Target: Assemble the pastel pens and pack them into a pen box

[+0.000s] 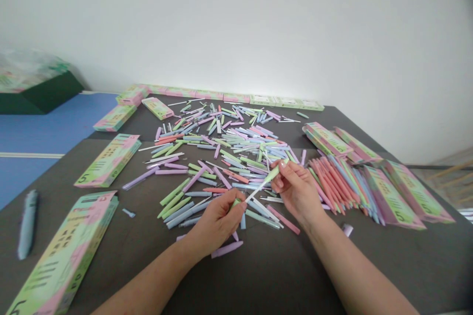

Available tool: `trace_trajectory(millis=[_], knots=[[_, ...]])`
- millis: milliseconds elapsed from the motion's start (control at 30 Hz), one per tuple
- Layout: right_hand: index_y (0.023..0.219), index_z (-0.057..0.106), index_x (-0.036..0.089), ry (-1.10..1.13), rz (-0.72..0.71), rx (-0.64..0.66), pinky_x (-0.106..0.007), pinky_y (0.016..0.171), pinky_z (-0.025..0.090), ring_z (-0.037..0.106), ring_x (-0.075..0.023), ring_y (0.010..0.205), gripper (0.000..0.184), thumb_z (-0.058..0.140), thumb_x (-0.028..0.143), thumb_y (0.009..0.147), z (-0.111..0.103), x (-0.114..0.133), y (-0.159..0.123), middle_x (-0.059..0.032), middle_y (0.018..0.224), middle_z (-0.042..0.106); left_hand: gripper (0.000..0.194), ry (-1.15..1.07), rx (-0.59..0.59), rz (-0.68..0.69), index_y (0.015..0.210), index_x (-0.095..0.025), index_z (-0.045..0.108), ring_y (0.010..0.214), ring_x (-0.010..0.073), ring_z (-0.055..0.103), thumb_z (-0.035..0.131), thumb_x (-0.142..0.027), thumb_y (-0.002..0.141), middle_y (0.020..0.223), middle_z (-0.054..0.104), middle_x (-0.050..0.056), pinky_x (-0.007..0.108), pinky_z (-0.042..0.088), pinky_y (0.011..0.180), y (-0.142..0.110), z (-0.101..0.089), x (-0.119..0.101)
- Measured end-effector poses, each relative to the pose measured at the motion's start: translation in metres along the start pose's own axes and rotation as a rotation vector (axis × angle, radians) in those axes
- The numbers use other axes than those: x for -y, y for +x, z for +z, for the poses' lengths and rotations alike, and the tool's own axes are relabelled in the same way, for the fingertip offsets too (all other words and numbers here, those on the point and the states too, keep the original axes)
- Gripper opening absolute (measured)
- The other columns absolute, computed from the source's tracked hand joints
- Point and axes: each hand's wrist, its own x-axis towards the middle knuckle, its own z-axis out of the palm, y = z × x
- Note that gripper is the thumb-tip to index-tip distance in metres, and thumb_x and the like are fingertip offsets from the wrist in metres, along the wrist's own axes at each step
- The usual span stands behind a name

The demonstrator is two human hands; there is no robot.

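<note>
Both my hands are over a heap of pastel pen parts [251, 150] on the dark table. My right hand [297, 189] is closed in a pinch around a light green pen barrel [272, 174]. A thin white refill [256, 192] runs slantwise from that barrel down to my left hand [220, 220]. My left fingers are pinched on a small green pen part [236, 202] at the refill's lower end; most of it is hidden by the fingers. Under and around the hands lie purple, blue, green and coral barrels, with a purple one [227, 249] just below my left hand.
Printed pen boxes stand along the left side [108, 160] and the back edge [236, 98]. At right, a row of coral, green and blue pens [338, 184] lies beside more boxes [393, 197]. One thick blue pen [28, 225] is far left. A dark green bin [44, 92] sits beyond.
</note>
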Motion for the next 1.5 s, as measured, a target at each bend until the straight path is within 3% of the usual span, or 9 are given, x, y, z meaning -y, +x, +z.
trace_trajectory(millis=[300,667,800,1033,1333,1500], knots=[[0.077,0.070,0.015,0.071,-0.007,-0.057,-0.016,0.041,0.033,0.034,-0.0049,0.045,0.013,0.068,0.028,0.079,-0.005,0.006,0.004,0.0051,0.050,0.043,0.018,-0.022,0.014,0.015,0.080,-0.019,0.043,0.035,0.0023,0.026,0.044,-0.032,0.092,0.047,0.033,-0.013,0.015,0.020,0.037,-0.001,-0.001,0.003],[0.073,0.062,0.017,0.201,-0.012,-0.203,-0.016,0.042,0.039,0.043,-0.0060,0.051,0.016,0.071,0.031,0.074,-0.015,0.021,0.013,0.0036,0.063,0.051,0.020,-0.048,0.022,0.001,0.077,-0.019,0.043,0.037,0.0029,0.026,0.047,-0.034,0.090,0.048,0.034,-0.011,0.015,0.020,0.038,-0.003,0.000,0.000],[0.068,0.056,0.019,0.200,0.058,-0.114,-0.022,0.049,0.046,0.049,-0.0101,0.056,0.014,0.064,0.029,0.074,-0.012,0.024,0.011,0.0015,0.067,0.052,0.022,-0.052,0.011,-0.005,0.077,-0.019,0.043,0.037,0.0033,0.025,0.047,-0.036,0.090,0.048,0.033,-0.011,0.016,0.019,0.038,-0.003,0.000,-0.001],[0.081,0.065,0.016,0.042,0.102,0.073,-0.018,0.037,0.030,0.027,-0.0046,0.041,0.014,0.062,0.029,0.081,0.005,0.010,-0.005,0.0047,0.056,0.044,0.022,-0.018,-0.015,-0.002,0.077,-0.019,0.043,0.037,0.0031,0.026,0.045,-0.036,0.091,0.048,0.033,-0.011,0.016,0.019,0.038,-0.002,0.000,0.000],[0.076,0.066,0.016,-0.012,0.037,0.032,-0.017,0.036,0.026,0.026,-0.0032,0.041,0.016,0.068,0.032,0.079,0.010,0.000,-0.010,0.0062,0.052,0.041,0.021,0.029,-0.036,0.012,0.079,-0.019,0.045,0.036,0.0035,0.026,0.047,-0.036,0.090,0.047,0.035,-0.011,0.017,0.018,0.038,-0.003,-0.001,-0.001],[0.073,0.064,0.017,0.002,0.000,-0.004,-0.018,0.037,0.027,0.029,-0.0037,0.042,0.018,0.067,0.033,0.080,0.015,-0.003,-0.009,0.0034,0.059,0.049,0.022,0.089,-0.063,-0.021,0.080,-0.019,0.048,0.037,0.0044,0.027,0.048,-0.039,0.090,0.045,0.032,-0.011,0.017,0.018,0.038,-0.003,-0.001,0.000]])
